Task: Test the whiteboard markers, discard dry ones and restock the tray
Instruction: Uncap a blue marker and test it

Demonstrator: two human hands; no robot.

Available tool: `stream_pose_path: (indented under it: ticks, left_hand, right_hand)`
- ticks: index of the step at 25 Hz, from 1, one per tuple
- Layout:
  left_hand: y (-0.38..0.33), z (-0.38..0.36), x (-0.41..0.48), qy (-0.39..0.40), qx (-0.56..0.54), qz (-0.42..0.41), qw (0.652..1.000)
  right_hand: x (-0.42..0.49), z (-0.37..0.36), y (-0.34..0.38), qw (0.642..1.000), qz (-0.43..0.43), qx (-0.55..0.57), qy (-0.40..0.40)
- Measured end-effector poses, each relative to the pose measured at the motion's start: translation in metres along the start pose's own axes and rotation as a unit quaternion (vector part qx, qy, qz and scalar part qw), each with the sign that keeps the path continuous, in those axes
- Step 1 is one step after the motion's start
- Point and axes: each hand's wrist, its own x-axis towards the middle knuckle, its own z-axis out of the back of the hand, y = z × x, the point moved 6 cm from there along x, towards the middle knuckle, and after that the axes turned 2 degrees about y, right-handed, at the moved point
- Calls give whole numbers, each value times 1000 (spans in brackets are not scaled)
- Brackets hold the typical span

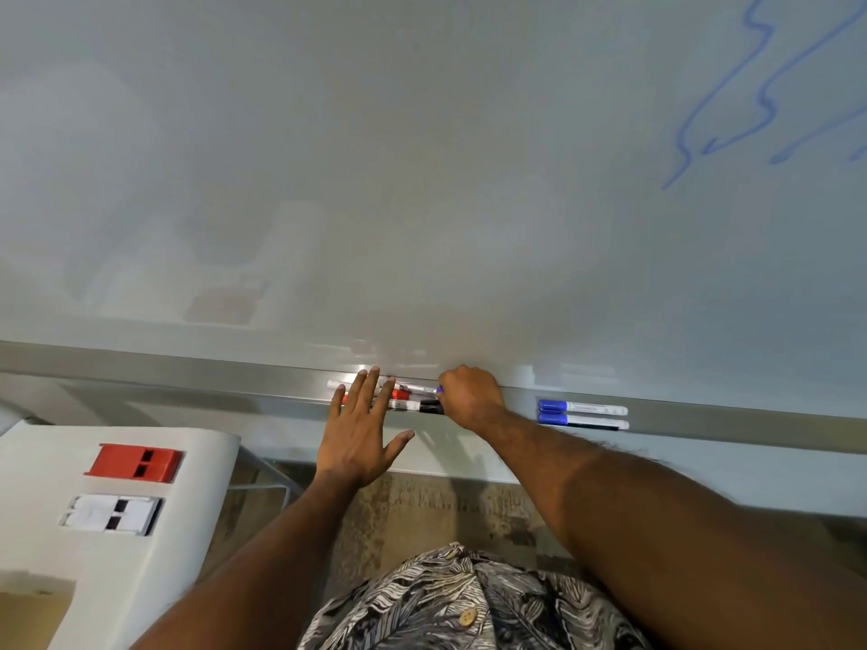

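A whiteboard (422, 180) fills the upper view, with blue scribbles (750, 96) at its top right. Along its foot runs a metal tray (187, 382). A bunch of markers (410, 396) with red, black and blue caps lies in the tray's middle. My left hand (359, 429) rests flat over the bunch's left end, fingers spread. My right hand (469, 398) is closed around the right end of a blue-capped marker in that bunch. Two blue-capped markers (581, 414) lie side by side in the tray further right.
A white surface (197, 462) at the lower left carries a red box (133, 463) and a white box (112, 514). Patterned floor shows below the board. My patterned shirt fills the bottom middle.
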Motion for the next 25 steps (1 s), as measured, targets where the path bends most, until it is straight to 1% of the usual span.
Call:
stream_pose_path:
  ticks: [1, 4, 6, 7, 9, 12, 13, 14, 16, 17, 18, 19, 20, 21, 22, 23, 24, 25]
  left_hand:
    - [1, 2, 0, -16, -9, 2, 1000]
    - [3, 14, -5, -103, -80, 9, 991]
    - [3, 21, -8, -153, -167, 51, 973]
    - [0, 24, -9, -160, -230, 83, 956]
    - [-15, 26, -6, -130, -345, 125, 921]
    - [-51, 26, 5, -80, -449, 123, 882]
    - [-63, 25, 8, -64, -496, 120, 858]
    - [-75, 24, 10, -50, -550, 117, 825]
    - [-94, 23, 14, -34, -652, 118, 748]
    - [-101, 23, 14, -30, -685, 119, 718]
    - [-107, 24, 14, -28, -702, 115, 702]
    - [-113, 24, 13, -24, -706, 105, 700]
    - [-117, 24, 11, -18, -698, 90, 710]
    - [-119, 22, 8, -11, -676, 69, 734]
    - [-121, 19, 5, -5, -634, 39, 773]
    - [-122, 17, 2, 2, -574, -1, 819]
    - [-127, 14, -2, 14, -504, -51, 862]
    - [-133, 10, -6, 33, -438, -100, 893]
  right_hand:
    - [0, 2, 0, 1000, 7, -1, -4]
    - [-4, 9, -1, 999, 31, 15, -35]
    - [-12, 12, -7, 997, 37, 39, -59]
    - [-17, 12, -11, 996, 35, 51, -69]
    - [-28, 10, -18, 992, 28, 86, -84]
    - [-45, 13, -26, 979, 9, 148, -138]
    - [-52, 15, -28, 972, 6, 173, -160]
    - [-59, 16, -30, 963, 4, 200, -180]
    - [-73, 17, -34, 945, -3, 255, -206]
    - [-80, 16, -37, 935, -11, 282, -215]
    - [-86, 13, -41, 926, -19, 307, -218]
    - [-93, 10, -46, 919, -30, 329, -213]
    - [-98, 4, -53, 913, -46, 349, -205]
    - [-104, -2, -59, 906, -65, 372, -194]
    - [-109, -10, -66, 888, -82, 414, -182]
    - [-113, -17, -72, 860, -100, 472, -166]
    - [-116, -26, -78, 823, -119, 535, -151]
    - [-119, -32, -83, 786, -139, 588, -132]
